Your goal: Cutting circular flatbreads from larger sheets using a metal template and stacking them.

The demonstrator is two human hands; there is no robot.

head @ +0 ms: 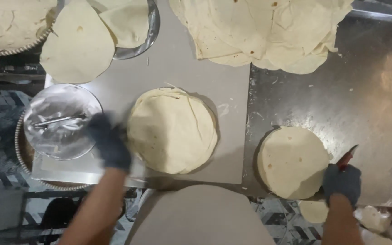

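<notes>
Nearest, the right hand [342, 181] in a dark glove is clenched around a red-handled tool [348, 157], maybe a knife, touching the right edge of a small stack of flatbreads [292, 161] on the steel table [368, 100]. The gloved left hand [110, 141], blurred, seems loosely curled at the left rim of the larger flatbread stack [172, 130]; that stack lies just to its right on the grey board [182, 68], with a metal lid [60, 120] behind the hand. Farther off, loose flatbreads [259, 27] are heaped.

A flatbread stack [172, 130] lies on the board [232, 90], the lidded pan [60, 121] left of it, another stack [292, 161] right on the steel table [368, 100]
</notes>
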